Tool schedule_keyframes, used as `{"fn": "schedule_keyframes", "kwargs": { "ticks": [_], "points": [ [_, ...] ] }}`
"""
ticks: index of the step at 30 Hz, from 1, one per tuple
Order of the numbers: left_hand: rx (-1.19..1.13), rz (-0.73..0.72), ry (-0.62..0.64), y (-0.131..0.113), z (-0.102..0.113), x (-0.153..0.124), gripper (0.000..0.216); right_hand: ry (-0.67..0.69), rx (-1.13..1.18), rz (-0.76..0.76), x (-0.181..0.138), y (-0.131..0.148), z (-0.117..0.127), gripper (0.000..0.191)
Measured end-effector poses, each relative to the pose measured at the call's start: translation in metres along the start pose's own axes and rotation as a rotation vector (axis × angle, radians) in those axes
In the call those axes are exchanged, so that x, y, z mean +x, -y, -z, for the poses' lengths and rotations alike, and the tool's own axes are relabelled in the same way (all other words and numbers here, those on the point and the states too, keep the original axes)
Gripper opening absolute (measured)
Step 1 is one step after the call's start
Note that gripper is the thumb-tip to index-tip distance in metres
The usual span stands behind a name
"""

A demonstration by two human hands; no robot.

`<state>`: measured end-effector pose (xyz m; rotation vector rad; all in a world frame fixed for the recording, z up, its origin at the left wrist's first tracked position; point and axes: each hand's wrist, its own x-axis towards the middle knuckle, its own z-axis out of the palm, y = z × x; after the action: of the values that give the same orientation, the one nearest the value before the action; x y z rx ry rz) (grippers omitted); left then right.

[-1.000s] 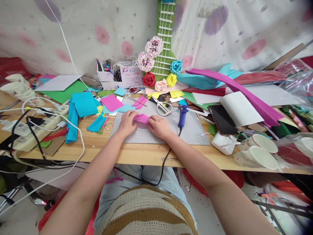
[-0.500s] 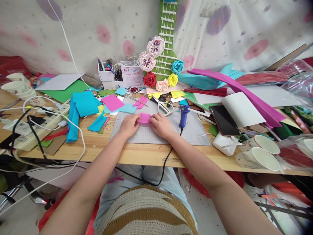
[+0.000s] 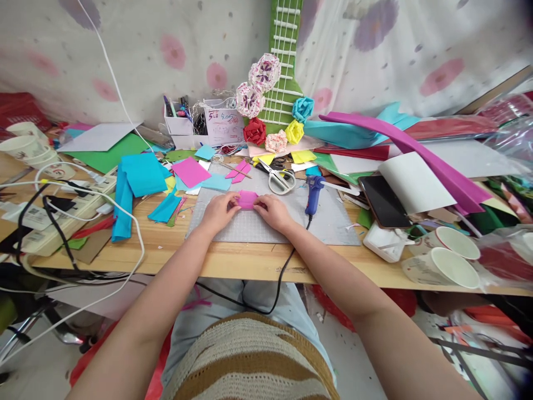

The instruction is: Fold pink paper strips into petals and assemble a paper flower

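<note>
Piece of pink paper (image 3: 249, 200): lies between the two hands, above or on the grey mat (image 3: 333, 229); whether it touches the mat, cannot tell. Looks like crepe or similar thin sheet, so judged very light, soft, easily creased and torn, not slippery. Best hold: light pinches at its two opposite side edges, even tension, no hard pull.

Left hand (image 3: 220, 213): thumb and fingers pinched together at the paper's left edge. Right hand (image 3: 272, 213): fingers curled in on the right edge, gripping it. How far the fingers reach under the paper is hidden; the thumb contact on the right is hard to make out. Faint lines near the paper's ends may be folds; too small to be sure.

Farther out: blue glue gun (image 3: 313, 195) on the mat to the right, its tip not clearly resolved; scissors (image 3: 283, 181) beyond the hands, partly over dark tools that cannot be identified. Folded pink pieces (image 3: 240, 171) lie left of the scissors. The desk (image 3: 166, 254) is crowded with paper. Green guitar-like form (image 3: 287, 66) at the back: top cut off by the frame, lower part behind paper flowers (image 3: 255, 131).
</note>
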<state>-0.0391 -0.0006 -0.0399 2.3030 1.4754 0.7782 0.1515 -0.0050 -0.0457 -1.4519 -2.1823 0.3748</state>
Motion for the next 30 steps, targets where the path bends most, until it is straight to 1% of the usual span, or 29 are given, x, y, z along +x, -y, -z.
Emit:
{"fn": "schedule_keyframes", "kwargs": {
  "ticks": [6,9,14,20,24,26,30],
  "points": [
    [0.003,0.019,-0.022,-0.002,-0.004,0.004,0.039,-0.034,-0.033,-0.070,-0.001,0.006,-0.004,0.016],
    [0.033,0.026,-0.041,-0.002,-0.007,0.006,0.040,-0.041,-0.087,-0.078,-0.001,0.009,-0.004,0.014],
    [0.108,0.029,-0.051,-0.003,-0.009,0.007,0.031,-0.018,-0.174,-0.051,-0.002,0.014,-0.002,0.010],
    [0.230,-0.032,-0.030,-0.003,-0.010,0.007,0.013,0.032,-0.271,-0.022,-0.003,0.017,-0.001,0.020],
    [0.293,-0.087,-0.036,-0.004,-0.009,0.005,0.016,0.037,-0.305,0.014,-0.005,0.017,-0.001,0.025],
    [0.319,-0.092,-0.067,-0.005,-0.009,0.004,0.014,0.013,-0.308,0.032,-0.005,0.017,-0.001,0.025],
    [0.345,-0.051,-0.109,-0.007,-0.012,0.005,0.018,-0.100,-0.281,0.063,-0.004,0.015,-0.003,0.021]
  ]
}}
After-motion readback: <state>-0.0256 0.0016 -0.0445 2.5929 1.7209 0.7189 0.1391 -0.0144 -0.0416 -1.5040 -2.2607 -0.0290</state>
